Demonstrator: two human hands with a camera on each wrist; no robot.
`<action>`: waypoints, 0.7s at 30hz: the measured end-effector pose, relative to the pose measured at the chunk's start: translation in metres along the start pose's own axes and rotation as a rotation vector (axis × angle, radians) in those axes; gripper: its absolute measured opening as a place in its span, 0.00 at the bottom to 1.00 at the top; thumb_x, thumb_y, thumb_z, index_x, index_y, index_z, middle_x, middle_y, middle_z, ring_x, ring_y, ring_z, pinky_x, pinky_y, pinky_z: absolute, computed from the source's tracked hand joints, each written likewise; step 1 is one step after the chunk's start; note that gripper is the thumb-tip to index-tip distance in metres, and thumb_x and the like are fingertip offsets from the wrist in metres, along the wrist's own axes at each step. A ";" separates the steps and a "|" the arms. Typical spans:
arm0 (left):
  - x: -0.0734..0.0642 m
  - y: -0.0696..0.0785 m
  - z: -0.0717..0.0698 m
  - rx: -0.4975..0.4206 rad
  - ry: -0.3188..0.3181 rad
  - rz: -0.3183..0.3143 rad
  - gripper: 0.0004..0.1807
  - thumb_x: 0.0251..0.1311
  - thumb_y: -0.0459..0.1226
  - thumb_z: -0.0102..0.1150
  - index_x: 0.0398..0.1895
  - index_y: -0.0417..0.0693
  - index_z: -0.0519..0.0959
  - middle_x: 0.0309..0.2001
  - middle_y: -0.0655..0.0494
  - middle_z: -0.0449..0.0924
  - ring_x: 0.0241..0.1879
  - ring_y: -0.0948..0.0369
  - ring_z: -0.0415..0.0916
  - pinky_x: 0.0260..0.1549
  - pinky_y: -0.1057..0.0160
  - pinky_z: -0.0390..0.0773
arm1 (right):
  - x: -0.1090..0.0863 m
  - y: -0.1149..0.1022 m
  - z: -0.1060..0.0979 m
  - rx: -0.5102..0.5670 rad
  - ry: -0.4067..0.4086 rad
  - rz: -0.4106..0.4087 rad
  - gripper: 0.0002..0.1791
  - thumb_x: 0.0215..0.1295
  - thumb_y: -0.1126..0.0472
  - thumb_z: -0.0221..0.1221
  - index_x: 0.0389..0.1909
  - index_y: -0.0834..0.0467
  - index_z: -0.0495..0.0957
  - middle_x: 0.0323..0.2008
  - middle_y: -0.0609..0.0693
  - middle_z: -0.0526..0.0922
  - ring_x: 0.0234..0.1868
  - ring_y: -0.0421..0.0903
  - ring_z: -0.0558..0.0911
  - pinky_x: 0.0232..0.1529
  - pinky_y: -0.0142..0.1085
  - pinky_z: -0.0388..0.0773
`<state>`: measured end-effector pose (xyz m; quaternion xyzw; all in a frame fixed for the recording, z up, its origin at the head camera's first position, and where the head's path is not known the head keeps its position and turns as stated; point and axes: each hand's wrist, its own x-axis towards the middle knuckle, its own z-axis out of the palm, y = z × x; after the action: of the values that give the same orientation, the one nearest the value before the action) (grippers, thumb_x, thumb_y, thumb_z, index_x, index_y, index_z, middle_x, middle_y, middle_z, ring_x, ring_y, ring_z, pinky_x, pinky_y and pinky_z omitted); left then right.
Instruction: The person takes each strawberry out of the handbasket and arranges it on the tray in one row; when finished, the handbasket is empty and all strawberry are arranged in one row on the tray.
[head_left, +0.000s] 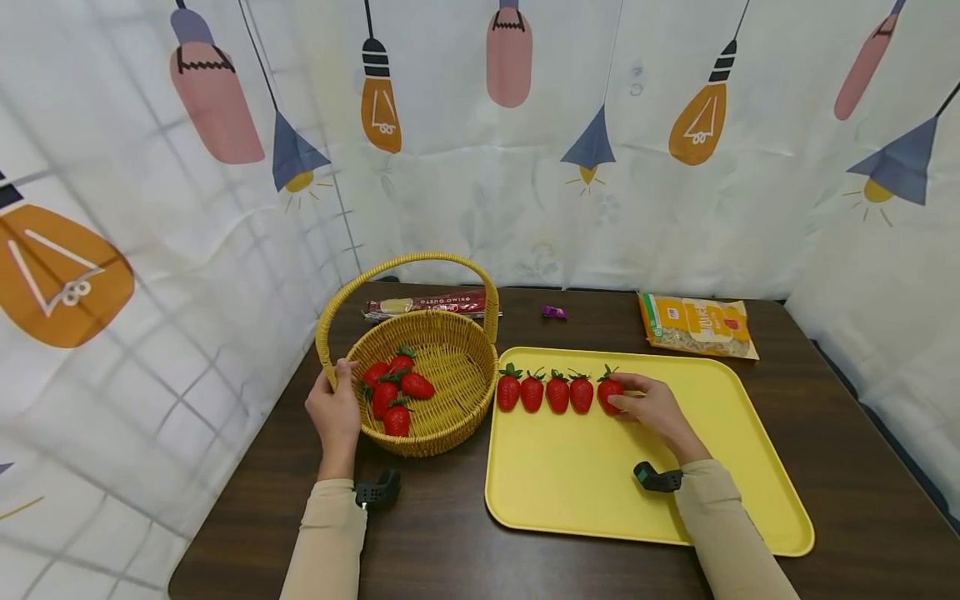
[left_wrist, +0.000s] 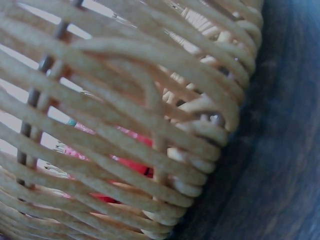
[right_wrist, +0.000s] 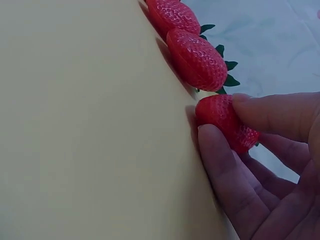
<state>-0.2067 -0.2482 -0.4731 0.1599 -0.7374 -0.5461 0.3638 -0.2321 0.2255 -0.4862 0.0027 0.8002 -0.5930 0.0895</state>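
Observation:
My right hand [head_left: 647, 408] pinches a red strawberry [right_wrist: 227, 120] between thumb and fingers, at the right end of a row on the yellow tray [head_left: 570, 483]. Several other strawberries [head_left: 557, 392] form that row along the tray's far side, green leaves pointing away from me. With my left hand [head_left: 335, 412] I grip the left rim of a yellow woven basket [head_left: 457, 367], by the foot of its arched handle. Inside, several strawberries [head_left: 396, 421] lie heaped on the left. The left wrist view is filled by the basket's woven wall [left_wrist: 115, 110], with red showing through its gaps.
Behind the basket lies a dark red packet [head_left: 450, 303]. A small purple wrapped item [head_left: 554, 312] sits at the back of the dark wooden table [head_left: 442, 542]. An orange and green food bag [head_left: 699, 325] lies beyond the tray. Printed curtains hang behind the table and at its sides.

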 end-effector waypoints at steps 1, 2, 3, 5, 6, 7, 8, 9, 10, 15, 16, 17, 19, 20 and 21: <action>0.000 0.000 0.000 0.003 0.001 0.000 0.31 0.67 0.60 0.48 0.45 0.43 0.86 0.29 0.39 0.76 0.21 0.59 0.54 0.29 0.61 0.58 | 0.000 0.000 0.001 -0.001 -0.002 0.001 0.28 0.66 0.64 0.62 0.66 0.66 0.69 0.61 0.68 0.70 0.45 0.49 0.82 0.40 0.39 0.82; 0.000 0.000 0.000 0.004 0.003 -0.001 0.31 0.67 0.60 0.48 0.45 0.43 0.86 0.27 0.40 0.74 0.20 0.58 0.54 0.28 0.61 0.57 | 0.000 -0.001 0.001 -0.004 -0.005 0.003 0.28 0.66 0.64 0.62 0.66 0.66 0.69 0.62 0.68 0.70 0.45 0.49 0.82 0.40 0.39 0.82; 0.000 0.000 0.000 0.004 0.004 -0.003 0.31 0.67 0.60 0.48 0.45 0.43 0.86 0.26 0.40 0.74 0.20 0.58 0.54 0.28 0.61 0.57 | 0.000 -0.001 0.002 -0.007 -0.006 0.005 0.28 0.66 0.64 0.62 0.66 0.66 0.69 0.62 0.68 0.70 0.45 0.49 0.82 0.40 0.39 0.82; 0.000 0.000 0.000 0.010 0.004 -0.004 0.31 0.67 0.60 0.48 0.45 0.44 0.86 0.26 0.41 0.73 0.20 0.58 0.54 0.28 0.60 0.57 | 0.000 -0.002 0.003 -0.014 -0.002 0.007 0.28 0.66 0.64 0.62 0.65 0.66 0.69 0.61 0.67 0.70 0.45 0.48 0.81 0.40 0.38 0.82; 0.000 0.000 0.000 0.012 0.002 -0.005 0.31 0.67 0.60 0.48 0.45 0.44 0.86 0.26 0.40 0.72 0.20 0.58 0.53 0.28 0.60 0.57 | 0.000 -0.002 0.003 -0.017 0.001 0.005 0.28 0.66 0.64 0.62 0.65 0.66 0.69 0.61 0.67 0.70 0.45 0.48 0.81 0.40 0.38 0.82; 0.000 0.000 0.000 0.014 0.003 -0.005 0.31 0.67 0.60 0.48 0.45 0.44 0.86 0.25 0.42 0.72 0.20 0.58 0.53 0.27 0.60 0.57 | 0.000 -0.002 0.004 -0.020 0.003 0.006 0.28 0.66 0.64 0.62 0.65 0.65 0.69 0.60 0.67 0.70 0.45 0.48 0.81 0.40 0.38 0.82; 0.000 0.000 0.000 0.016 0.002 -0.005 0.31 0.67 0.60 0.47 0.45 0.44 0.86 0.24 0.44 0.72 0.20 0.58 0.53 0.27 0.60 0.57 | 0.000 -0.002 0.004 -0.023 0.005 0.004 0.28 0.66 0.64 0.62 0.65 0.65 0.69 0.60 0.66 0.70 0.44 0.48 0.81 0.40 0.38 0.82; 0.000 0.000 0.000 0.015 0.002 -0.006 0.31 0.67 0.60 0.48 0.45 0.44 0.86 0.23 0.46 0.72 0.20 0.58 0.53 0.27 0.60 0.57 | 0.000 -0.002 0.005 -0.023 0.005 0.002 0.28 0.65 0.64 0.63 0.65 0.65 0.69 0.60 0.66 0.71 0.44 0.48 0.81 0.39 0.38 0.82; 0.000 0.000 0.000 0.013 0.002 -0.006 0.31 0.67 0.60 0.48 0.45 0.45 0.86 0.23 0.48 0.71 0.20 0.58 0.53 0.27 0.60 0.57 | 0.000 -0.001 0.005 -0.021 0.003 -0.002 0.28 0.65 0.64 0.63 0.65 0.66 0.69 0.60 0.67 0.71 0.44 0.48 0.81 0.39 0.38 0.82; 0.000 0.000 0.000 0.012 0.006 -0.005 0.30 0.67 0.60 0.48 0.45 0.45 0.86 0.20 0.56 0.67 0.19 0.59 0.53 0.26 0.61 0.56 | 0.002 0.002 0.006 -0.015 -0.007 -0.016 0.28 0.65 0.65 0.62 0.64 0.66 0.69 0.61 0.67 0.70 0.44 0.47 0.81 0.39 0.38 0.82; 0.000 0.000 0.000 0.011 0.006 -0.005 0.30 0.67 0.60 0.48 0.45 0.45 0.86 0.20 0.54 0.67 0.19 0.59 0.53 0.25 0.61 0.56 | 0.002 0.002 0.006 -0.015 -0.008 -0.017 0.27 0.65 0.65 0.62 0.64 0.66 0.69 0.61 0.67 0.70 0.44 0.47 0.81 0.39 0.37 0.82; 0.000 0.000 0.000 0.012 0.006 -0.004 0.30 0.67 0.60 0.48 0.45 0.45 0.86 0.20 0.53 0.68 0.19 0.59 0.53 0.25 0.61 0.56 | 0.002 0.002 0.006 -0.012 -0.008 -0.016 0.27 0.65 0.65 0.62 0.64 0.66 0.69 0.62 0.67 0.70 0.44 0.47 0.81 0.39 0.37 0.82; 0.000 0.000 0.001 0.014 0.007 -0.001 0.30 0.68 0.59 0.48 0.45 0.44 0.86 0.22 0.47 0.70 0.19 0.59 0.53 0.26 0.61 0.57 | 0.001 0.001 0.007 -0.005 -0.010 -0.014 0.27 0.66 0.66 0.62 0.64 0.67 0.69 0.62 0.67 0.70 0.44 0.47 0.81 0.39 0.37 0.82; 0.000 0.000 0.001 0.010 0.007 -0.003 0.30 0.67 0.59 0.48 0.45 0.44 0.86 0.23 0.45 0.70 0.19 0.59 0.53 0.26 0.61 0.57 | 0.001 0.001 0.006 -0.001 -0.012 -0.013 0.27 0.66 0.66 0.62 0.64 0.67 0.69 0.62 0.67 0.70 0.44 0.47 0.81 0.39 0.37 0.82; 0.000 0.000 0.001 0.009 0.007 -0.003 0.30 0.67 0.59 0.48 0.44 0.44 0.86 0.24 0.42 0.71 0.19 0.59 0.53 0.27 0.61 0.57 | 0.000 0.000 0.006 0.003 -0.015 -0.013 0.27 0.66 0.66 0.62 0.64 0.67 0.68 0.61 0.67 0.70 0.44 0.47 0.81 0.39 0.38 0.82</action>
<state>-0.2072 -0.2477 -0.4732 0.1646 -0.7383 -0.5430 0.3646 -0.2315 0.2193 -0.4881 -0.0070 0.7985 -0.5949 0.0916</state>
